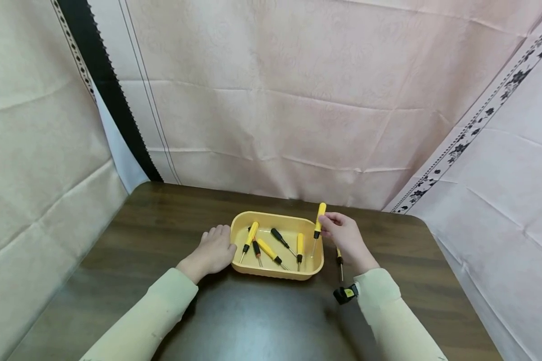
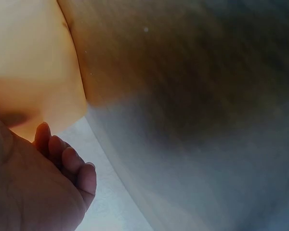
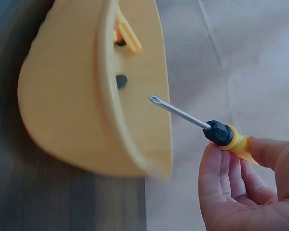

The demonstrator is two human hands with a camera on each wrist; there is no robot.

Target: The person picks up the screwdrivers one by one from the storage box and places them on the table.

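Head view: my left hand [image 1: 212, 250], fingers together, rests at the left end of the tray [image 1: 280, 274], seemingly steadying it; my right hand [image 1: 343, 235] pinches a yellow screwdriver [image 1: 320, 215] by its handle above the right end, apparently to leave its shaft free

Pale-yellow rounded plastic tray [image 1: 271, 274]; at its right end, slim yellow-and-black-handled screwdriver [image 1: 319, 223]; beneath it, dark-brown wood-grained table [image 1: 117, 291]; behind it, pinkish-beige cloth [image 1: 298, 130].
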